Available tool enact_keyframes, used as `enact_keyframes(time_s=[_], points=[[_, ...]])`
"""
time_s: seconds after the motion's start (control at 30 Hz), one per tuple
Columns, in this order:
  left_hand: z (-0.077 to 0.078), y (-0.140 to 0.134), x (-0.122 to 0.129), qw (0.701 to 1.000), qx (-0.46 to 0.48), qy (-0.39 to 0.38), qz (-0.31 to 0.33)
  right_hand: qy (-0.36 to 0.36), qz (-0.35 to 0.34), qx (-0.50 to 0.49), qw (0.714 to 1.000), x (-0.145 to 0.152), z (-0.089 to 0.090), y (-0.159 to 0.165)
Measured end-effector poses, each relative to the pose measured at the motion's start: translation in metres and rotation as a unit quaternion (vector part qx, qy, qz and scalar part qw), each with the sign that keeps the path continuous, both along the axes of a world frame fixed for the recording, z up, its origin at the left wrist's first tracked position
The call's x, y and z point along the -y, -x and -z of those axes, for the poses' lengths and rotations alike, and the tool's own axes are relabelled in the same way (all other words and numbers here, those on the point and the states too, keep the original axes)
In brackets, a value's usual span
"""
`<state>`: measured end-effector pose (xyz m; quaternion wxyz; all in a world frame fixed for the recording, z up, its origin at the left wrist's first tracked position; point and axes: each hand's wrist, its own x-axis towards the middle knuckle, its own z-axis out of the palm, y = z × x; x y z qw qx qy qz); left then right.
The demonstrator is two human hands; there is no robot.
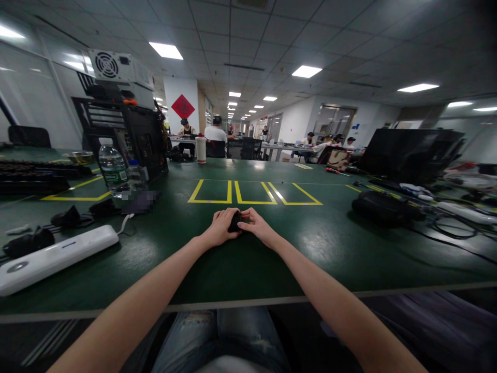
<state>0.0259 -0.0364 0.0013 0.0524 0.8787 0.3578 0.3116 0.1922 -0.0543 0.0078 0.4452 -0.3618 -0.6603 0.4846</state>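
Between my hands is a small black object (235,221), low over the green table (248,269); its kind I cannot make out. My left hand (222,227) wraps round it from the left, fingers curled over its far side and thumb in front. From the right, my right hand (256,226) pinches at its edge with thumb and fingertips. Most of the object is covered by my fingers. Just beyond my hands, yellow tape outlines (254,202) mark the tabletop.
At left lie a white power strip (58,257) and several black items; behind them stand a water bottle (113,171) and an open computer case (135,137). A black pouch (376,208), cables and a dark monitor (411,158) are at right. A white cup (201,149) stands at the far edge.
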Motion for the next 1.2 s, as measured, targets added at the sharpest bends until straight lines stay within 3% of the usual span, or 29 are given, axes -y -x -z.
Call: enact_keyframes(time_s=[0.5,0.77,1.2], points=[[0.0028,-0.0005,-0.0023,1.0,0.003,-0.005,-0.006,0.003,0.046,-0.004,0.999,-0.0031,0.0073,0.006],[0.0035,0.0014,-0.0028,1.0,-0.003,-0.016,-0.005,-0.007,0.0,-0.027,1.0,-0.0003,0.0042,0.0037],[0.0014,0.0023,0.0004,1.0,0.002,-0.019,0.004,0.016,0.042,-0.007,0.999,-0.0052,0.0082,0.0049]])
